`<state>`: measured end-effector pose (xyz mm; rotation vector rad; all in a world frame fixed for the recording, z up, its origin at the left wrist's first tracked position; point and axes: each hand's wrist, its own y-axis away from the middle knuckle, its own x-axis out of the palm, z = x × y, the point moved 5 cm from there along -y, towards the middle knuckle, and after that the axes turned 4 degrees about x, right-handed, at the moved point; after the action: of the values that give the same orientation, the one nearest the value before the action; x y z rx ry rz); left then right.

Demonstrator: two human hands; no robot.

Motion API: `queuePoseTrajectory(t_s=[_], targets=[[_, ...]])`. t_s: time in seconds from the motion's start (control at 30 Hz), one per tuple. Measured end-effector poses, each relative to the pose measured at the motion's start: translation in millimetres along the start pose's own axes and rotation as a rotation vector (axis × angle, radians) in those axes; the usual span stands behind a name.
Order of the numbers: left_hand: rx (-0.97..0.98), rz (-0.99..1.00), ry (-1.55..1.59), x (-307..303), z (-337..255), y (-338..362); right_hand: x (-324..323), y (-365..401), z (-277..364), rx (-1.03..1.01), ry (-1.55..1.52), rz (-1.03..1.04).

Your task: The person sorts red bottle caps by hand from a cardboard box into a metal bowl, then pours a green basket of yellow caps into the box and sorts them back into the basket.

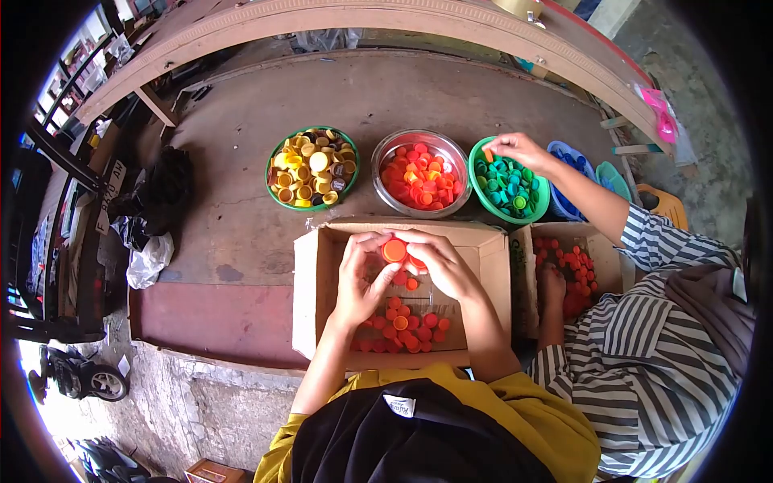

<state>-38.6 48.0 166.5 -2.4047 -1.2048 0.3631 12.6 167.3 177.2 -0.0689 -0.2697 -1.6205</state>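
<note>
**One orange cap, held up in both my hands**

My left hand (358, 278) and my right hand (448, 266) are close together. The fingertips of both are pinched on one orange cap (394, 250). I hold it up over my cardboard box (310, 266), just near me. I think I hold it high so I can see its colour well. Below it, lots of red and orange caps (403, 326) lie loose in the bottom of the box.

Far from me, three bowls stand in a row. The left bowl (270, 173) has yellow caps. The shiny middle bowl (378, 173) has red caps. The right bowl (473, 173) has green and blue caps. Each bowl has mostly one kind of colour, so I think the bowls keep the colours apart.

On my right sits a person in a striped sleeve (644, 233). One of their hands (519, 149) is over the right bowl. Their other hand (551, 282) is down in a second box (523, 241) with red caps.
</note>
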Motion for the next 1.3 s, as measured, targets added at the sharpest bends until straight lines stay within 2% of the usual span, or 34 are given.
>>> queuePoseTrajectory(t_s=[0.07, 0.13, 0.17, 0.37, 0.47, 0.5, 0.53, 0.57, 0.6, 0.63, 0.67, 0.73, 0.8, 0.83, 0.93, 0.97, 1.07, 1.13, 1.2, 1.27, 1.3], targets=[[-0.014, -0.02, 0.13, 1.7, 7.3, 2.0, -5.2, -1.2, 3.8, -0.004, 0.058, 0.028], [-0.033, -0.022, 0.132, 3.3, 18.5, 8.0, -20.4, -10.3, 10.6, -0.035, 0.221, -0.191], [-0.037, -0.029, 0.124, 4.3, 22.5, 10.7, -34.8, -18.2, 10.2, -0.022, 0.23, -0.248], [-0.059, -0.046, 0.118, 7.6, 31.7, 23.0, -116.7, -82.6, -10.6, -0.246, 0.503, -0.52], [-0.035, -0.043, 0.078, 5.8, 28.2, 23.4, -77.1, -62.4, 6.3, -0.367, 0.906, -0.469], [-0.002, -0.075, 0.033, 3.6, 24.8, 21.8, -57.6, -54.7, 7.6, -0.306, 0.587, -0.351], [0.028, -0.104, -0.011, 1.5, 20.3, 19.2, -41.8, -45.5, 5.2, -0.258, 0.486, -0.245], [0.058, -0.131, -0.054, 0.0, 15.3, 17.5, -30.3, -36.5, -5.0, -0.2, 0.334, -0.222], [0.065, -0.076, -0.104, 0.6, 9.9, 15.7, -17.9, -26.0, -12.2, -0.238, 0.254, -0.241], [0.076, -0.019, -0.154, -1.0, 4.8, 12.5, -6.5, -14.9, -18.2, -0.185, 0.199, -0.268], [0.09, 0.036, -0.204, -1.2, 2.2, 10.2, -7.6, -11.1, -38.1, -0.186, 0.27, -0.255], [0.072, 0.134, -0.348, 3.1, 10.7, 14.3, -2.0, -3.9, -83.3, 0.081, -0.243, -0.234], [0.019, 0.243, -0.448, 7.9, 16.8, 21.2, 7.5, 13.3, -103.5, 0.31, -0.636, -0.331], [-0.012, 0.286, -0.453, 10.1, 20.1, 25.2, 6.2, 16.5, -124.2, 0.322, -0.708, -0.338], [-0.103, 0.418, -0.466, 16.0, 29.9, 36.8, 7.7, 26.5, -152.3, 0.397, -0.903, -0.161], [-0.085, 0.452, -0.5, 18.0, 31.0, 38.6, 6.6, 29.5, -158.7, 0.379, -0.951, -0.168], [-0.124, 0.357, -0.36, 17.1, 21.7, 31.8, -4.6, 30.0, -172.4, 0.384, -0.916, -0.273], [-0.093, 0.326, -0.406, 12.0, 23.8, 33.3, -13.0, 22.8, -143.2, 0.337, -0.665, -0.313], [-0.12, 0.336, -0.433, 5.8, 40.2, 43.1, -29.9, 5.3, -102.0, 0.197, -0.45, -0.36], [-0.208, 0.386, -0.441, 2.5, 66.5, 60.4, -59.2, -21.1, -78.0, -0.044, -0.378, -0.359], [-0.254, 0.387, -0.365, 2.9, 65.3, 61.1, -75.2, -33.8, -65.2, -0.086, -0.317, -0.453]])
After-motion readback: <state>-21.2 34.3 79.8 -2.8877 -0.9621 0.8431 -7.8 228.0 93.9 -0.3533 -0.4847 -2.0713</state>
